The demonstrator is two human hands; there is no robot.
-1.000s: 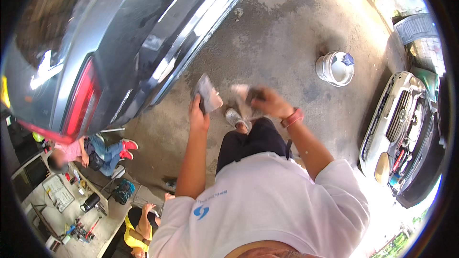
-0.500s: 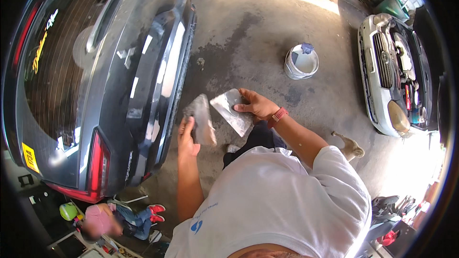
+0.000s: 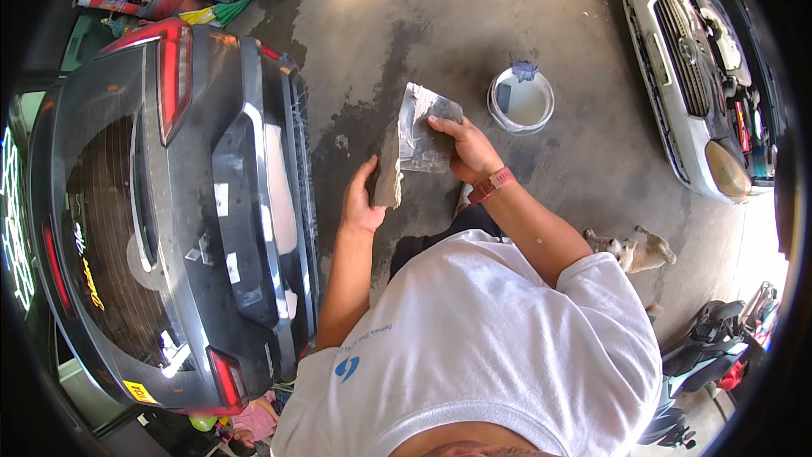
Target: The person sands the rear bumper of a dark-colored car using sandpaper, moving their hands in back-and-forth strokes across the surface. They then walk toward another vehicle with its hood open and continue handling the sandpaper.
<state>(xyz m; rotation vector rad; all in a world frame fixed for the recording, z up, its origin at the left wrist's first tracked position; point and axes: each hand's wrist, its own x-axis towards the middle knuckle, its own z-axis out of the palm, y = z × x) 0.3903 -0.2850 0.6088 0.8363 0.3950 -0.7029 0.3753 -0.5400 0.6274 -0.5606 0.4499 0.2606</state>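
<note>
Shirt: white, nearest the camera.
Left hand: closed round the outer side of a brownish plate, which is tipped so that it shows narrow; some of its fingers are hidden behind it.
Right hand: pinching a shiny sheet, thumb on the upper face, other fingers mostly out of sight beneath.
Plate and sheet: raised in front of the body, above the floor, their inner edges meeting or overlapping; I cannot tell whether they touch.
Paste: pale and lumpy along the plate's inner edge, with more smeared on the sheet; probably soft, sticky and slick under a fingertip.
Weight and stiffness: both pieces look thin and light; the sheet may flex a little, the plate seems firmer. Neither looks fragile.
Best hold: the clean outer margins, thumb on one face and fingers spread behind, clear of the smeared edges.
Dog: pale, on the floor beyond the right forearm.
Bucket: whitish, standing on the floor past the right hand, a crumpled bluish cloth at its rim.
Dark car: at left, pale patches on its rear.
White car: at far right, engine bay exposed.
</note>
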